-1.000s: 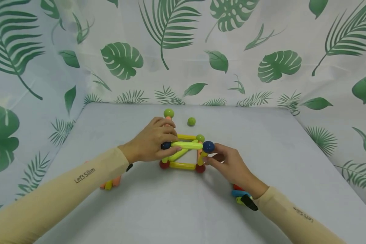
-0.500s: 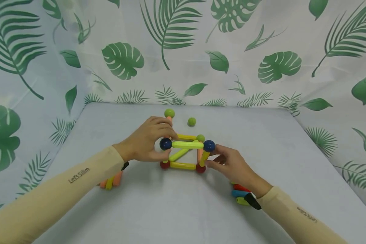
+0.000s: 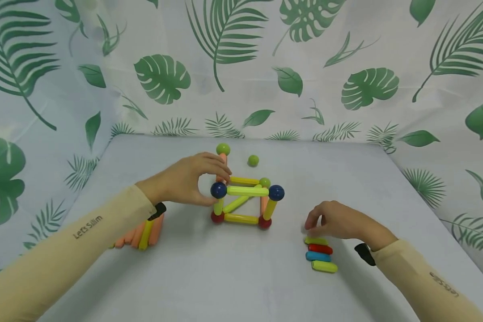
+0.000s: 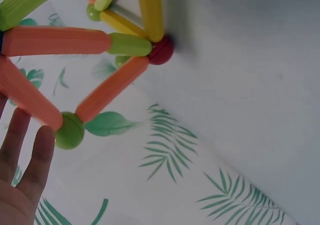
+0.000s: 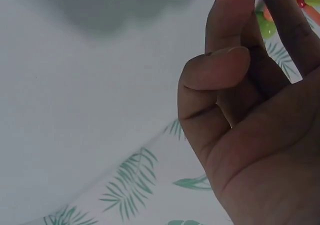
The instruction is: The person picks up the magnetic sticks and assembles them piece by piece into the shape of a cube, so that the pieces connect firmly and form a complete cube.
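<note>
Right hand has moved near rods, fingers bent.

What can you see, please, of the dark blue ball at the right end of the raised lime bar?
The dark blue ball is round and glossy, perhaps plastic or painted metal. It sits raised at the top of a yellow stick, and the lime bar meets its left side. The left hand and right hand are off it; its far side is hidden.

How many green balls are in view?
3: a far-left ball on the frame, a loose ball behind it, and a corner ball at its far right. The left hand may hide more.
</note>
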Demonstrator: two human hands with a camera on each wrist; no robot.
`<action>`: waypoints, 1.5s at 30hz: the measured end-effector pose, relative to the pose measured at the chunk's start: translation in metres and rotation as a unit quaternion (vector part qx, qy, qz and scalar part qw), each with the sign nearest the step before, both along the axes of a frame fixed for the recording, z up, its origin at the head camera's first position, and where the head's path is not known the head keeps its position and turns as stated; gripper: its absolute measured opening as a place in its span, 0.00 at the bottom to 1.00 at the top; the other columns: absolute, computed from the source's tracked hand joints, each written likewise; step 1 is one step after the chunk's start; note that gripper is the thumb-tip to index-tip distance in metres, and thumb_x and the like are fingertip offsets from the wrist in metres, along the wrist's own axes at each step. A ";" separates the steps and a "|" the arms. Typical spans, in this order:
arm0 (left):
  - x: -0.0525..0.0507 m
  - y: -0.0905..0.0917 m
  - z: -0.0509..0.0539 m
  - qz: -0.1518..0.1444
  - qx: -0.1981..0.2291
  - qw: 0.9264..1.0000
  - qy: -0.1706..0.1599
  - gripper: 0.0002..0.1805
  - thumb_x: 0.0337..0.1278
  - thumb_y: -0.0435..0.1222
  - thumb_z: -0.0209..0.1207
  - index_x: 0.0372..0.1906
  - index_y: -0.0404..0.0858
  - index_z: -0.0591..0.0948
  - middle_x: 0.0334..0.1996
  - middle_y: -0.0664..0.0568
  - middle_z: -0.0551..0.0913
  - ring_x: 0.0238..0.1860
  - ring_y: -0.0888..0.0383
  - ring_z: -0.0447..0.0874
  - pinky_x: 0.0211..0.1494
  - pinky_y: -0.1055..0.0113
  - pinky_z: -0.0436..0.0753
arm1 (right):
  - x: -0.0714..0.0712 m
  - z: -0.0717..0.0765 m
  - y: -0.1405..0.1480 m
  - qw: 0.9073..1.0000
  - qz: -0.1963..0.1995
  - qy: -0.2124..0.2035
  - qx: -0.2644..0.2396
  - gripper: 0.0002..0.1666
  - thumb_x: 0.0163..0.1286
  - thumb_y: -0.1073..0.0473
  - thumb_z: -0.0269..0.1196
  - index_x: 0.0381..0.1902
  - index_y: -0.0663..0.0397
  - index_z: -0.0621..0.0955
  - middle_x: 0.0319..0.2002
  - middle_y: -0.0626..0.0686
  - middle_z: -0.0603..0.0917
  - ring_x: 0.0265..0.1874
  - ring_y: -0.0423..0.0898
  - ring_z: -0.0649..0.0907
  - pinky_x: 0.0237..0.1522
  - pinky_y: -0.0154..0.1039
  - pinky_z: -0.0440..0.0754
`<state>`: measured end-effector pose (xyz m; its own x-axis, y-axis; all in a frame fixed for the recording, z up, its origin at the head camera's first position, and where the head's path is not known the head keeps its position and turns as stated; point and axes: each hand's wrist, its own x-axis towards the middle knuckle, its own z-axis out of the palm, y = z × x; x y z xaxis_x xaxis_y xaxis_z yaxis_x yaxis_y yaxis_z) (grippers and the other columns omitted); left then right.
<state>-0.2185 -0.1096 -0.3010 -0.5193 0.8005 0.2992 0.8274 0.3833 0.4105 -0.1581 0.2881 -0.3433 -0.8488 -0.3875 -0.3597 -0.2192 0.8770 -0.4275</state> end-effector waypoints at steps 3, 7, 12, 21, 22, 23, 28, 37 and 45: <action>0.000 0.000 0.003 0.005 -0.003 1.000 -0.011 0.20 0.45 0.38 0.77 0.48 0.47 0.89 0.55 0.60 0.83 0.65 0.57 0.70 0.67 0.50 0.71 | 0.003 -0.003 -0.002 1.000 -0.006 -0.011 0.016 0.06 0.61 0.50 0.75 0.33 0.40 0.86 0.30 0.42 0.82 0.32 0.45 0.79 0.34 0.42 0.80; 0.001 0.002 0.003 -0.002 -0.007 1.000 -0.001 0.21 0.45 0.38 0.78 0.49 0.46 0.89 0.55 0.57 0.84 0.65 0.55 0.70 0.67 0.50 0.71 | 0.005 -0.005 -0.003 0.998 -0.002 0.017 0.058 0.07 0.62 0.49 0.74 0.33 0.40 0.86 0.31 0.41 0.81 0.35 0.44 0.78 0.35 0.42 0.80; 0.003 0.002 0.002 -0.008 -0.010 1.000 0.018 0.21 0.46 0.39 0.77 0.50 0.45 0.89 0.54 0.56 0.84 0.64 0.53 0.71 0.66 0.50 0.72 | 0.004 -0.005 -0.002 0.995 0.009 0.052 0.088 0.08 0.64 0.47 0.72 0.35 0.41 0.86 0.32 0.40 0.82 0.34 0.43 0.78 0.35 0.43 0.80; 0.010 0.010 -0.002 -0.031 0.012 0.998 0.053 0.20 0.45 0.42 0.78 0.48 0.46 0.90 0.48 0.59 0.85 0.59 0.54 0.74 0.64 0.51 0.72 | 0.008 -0.005 -0.009 0.990 0.026 0.102 0.092 0.08 0.60 0.52 0.74 0.35 0.41 0.85 0.29 0.40 0.79 0.31 0.42 0.77 0.34 0.41 0.79; 0.011 0.012 -0.002 -0.035 0.013 0.998 0.059 0.20 0.45 0.42 0.79 0.47 0.46 0.90 0.48 0.58 0.85 0.58 0.54 0.75 0.63 0.51 0.73 | 0.010 -0.002 -0.013 0.989 0.032 0.114 0.084 0.08 0.60 0.53 0.74 0.34 0.41 0.84 0.29 0.39 0.79 0.30 0.42 0.76 0.33 0.40 0.79; 0.011 0.014 -0.002 -0.039 0.013 0.997 0.064 0.20 0.45 0.43 0.79 0.47 0.45 0.90 0.47 0.58 0.85 0.58 0.54 0.75 0.63 0.52 0.73 | 0.013 0.001 -0.017 0.989 0.039 0.124 0.071 0.08 0.60 0.53 0.74 0.34 0.41 0.83 0.29 0.39 0.79 0.29 0.41 0.76 0.31 0.39 0.78; 0.012 0.017 0.000 -0.048 0.019 0.996 0.073 0.19 0.46 0.44 0.78 0.46 0.45 0.90 0.45 0.58 0.86 0.55 0.56 0.77 0.63 0.52 0.72 | 0.029 0.010 -0.053 0.985 0.097 0.131 -0.062 0.09 0.61 0.55 0.72 0.34 0.37 0.81 0.30 0.35 0.80 0.24 0.37 0.78 0.27 0.35 0.78; 0.011 0.012 0.000 -0.041 0.036 0.998 0.043 0.13 0.55 0.42 0.70 0.46 0.44 0.90 0.44 0.60 0.86 0.52 0.60 0.78 0.65 0.54 0.71 | 0.027 -0.007 -0.113 0.960 0.105 0.154 -0.209 0.14 0.69 0.62 0.65 0.52 0.50 0.84 0.36 0.37 0.85 0.26 0.36 0.81 0.30 0.36 0.81; 0.012 0.006 0.002 -0.023 0.055 0.998 0.022 0.16 0.50 0.44 0.77 0.45 0.44 0.90 0.51 0.57 0.84 0.62 0.54 0.74 0.66 0.53 0.71 | 0.022 -0.018 -0.139 0.961 0.038 0.208 -0.179 0.15 0.71 0.57 0.68 0.54 0.51 0.84 0.48 0.43 0.87 0.29 0.34 0.84 0.34 0.33 0.82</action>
